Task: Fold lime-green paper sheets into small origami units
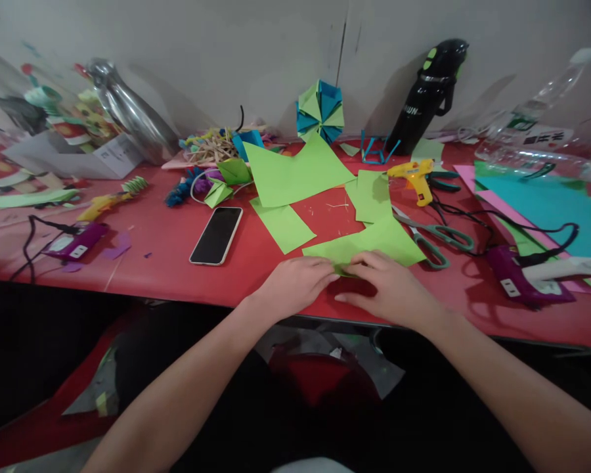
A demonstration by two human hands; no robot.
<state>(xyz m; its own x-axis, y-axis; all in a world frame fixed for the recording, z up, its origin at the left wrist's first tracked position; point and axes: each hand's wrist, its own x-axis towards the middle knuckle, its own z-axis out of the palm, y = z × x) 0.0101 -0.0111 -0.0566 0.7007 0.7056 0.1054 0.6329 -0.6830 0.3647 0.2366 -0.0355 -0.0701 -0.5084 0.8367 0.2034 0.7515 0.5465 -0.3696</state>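
Observation:
A light green paper sheet (369,243) lies at the front of the red table, its near edge under my fingers. My left hand (300,284) is closed on the left part of that edge. On the right part, my right hand (381,286) holds the same edge between curled fingers and a thumb pointing left. Beyond my hands are more green sheets: a large creased one (295,174), a narrow one (283,226) and a smaller one (373,196). Open-handled scissors (436,240) lie just right of the sheet.
A phone (217,236) lies left of the papers. A yellow glue gun (414,177) and a purple power strip (522,276) with cables are at right. A black bottle (423,98), a paper ball (320,112) and a steel flask (128,112) stand near the wall.

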